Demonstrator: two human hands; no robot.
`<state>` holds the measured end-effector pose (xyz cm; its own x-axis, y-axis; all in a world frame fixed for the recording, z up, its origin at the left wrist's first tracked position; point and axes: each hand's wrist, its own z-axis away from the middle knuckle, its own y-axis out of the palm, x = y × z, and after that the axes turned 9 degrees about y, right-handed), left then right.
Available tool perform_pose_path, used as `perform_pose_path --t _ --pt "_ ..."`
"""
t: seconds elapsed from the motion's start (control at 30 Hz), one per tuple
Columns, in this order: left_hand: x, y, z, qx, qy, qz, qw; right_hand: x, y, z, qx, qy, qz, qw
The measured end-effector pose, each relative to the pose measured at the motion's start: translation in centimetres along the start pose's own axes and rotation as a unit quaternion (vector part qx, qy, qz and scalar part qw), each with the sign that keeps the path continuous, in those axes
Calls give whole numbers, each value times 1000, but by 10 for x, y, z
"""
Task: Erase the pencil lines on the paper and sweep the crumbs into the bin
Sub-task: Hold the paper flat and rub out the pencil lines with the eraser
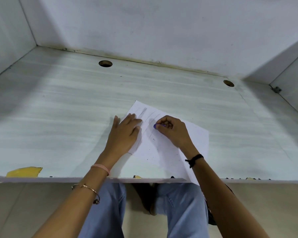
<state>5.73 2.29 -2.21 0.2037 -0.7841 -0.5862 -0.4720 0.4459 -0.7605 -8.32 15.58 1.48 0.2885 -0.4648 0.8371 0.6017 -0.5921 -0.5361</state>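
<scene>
A white sheet of paper [162, 152] lies askew on the pale desk [58, 109], its near corner hanging over the front edge. Faint pencil lines [147, 115] run across its far part, and dark eraser crumbs [153, 157] speckle the middle. My left hand [123, 134] rests flat on the paper's left edge, fingers straight, holding it down. My right hand [172, 131] pinches a small purple eraser [157, 125] with curled fingers and presses it onto the paper near the lines. No bin is in view.
Two round cable holes [105, 63] [228, 83] sit near the desk's back edge. White walls close in the back and both sides. A yellow chipped patch [24, 171] marks the front edge at left. My legs in blue jeans [179, 212] are under the desk.
</scene>
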Motion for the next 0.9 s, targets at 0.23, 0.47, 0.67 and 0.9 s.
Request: perform_pose_path --t 0.23,0.47,0.67,0.9 --pt "-5 9 7 96 1 -174 980 6 6 26 76 -80 70 991" --pt "-2 14 -4 111 3 -196 974 10 10 38 73 -122 108 984" --pt "1 14 -4 117 12 -208 971 8 12 38 61 -142 134 979" --pt "1 14 -4 112 24 -217 969 12 12 44 116 -140 147 972"
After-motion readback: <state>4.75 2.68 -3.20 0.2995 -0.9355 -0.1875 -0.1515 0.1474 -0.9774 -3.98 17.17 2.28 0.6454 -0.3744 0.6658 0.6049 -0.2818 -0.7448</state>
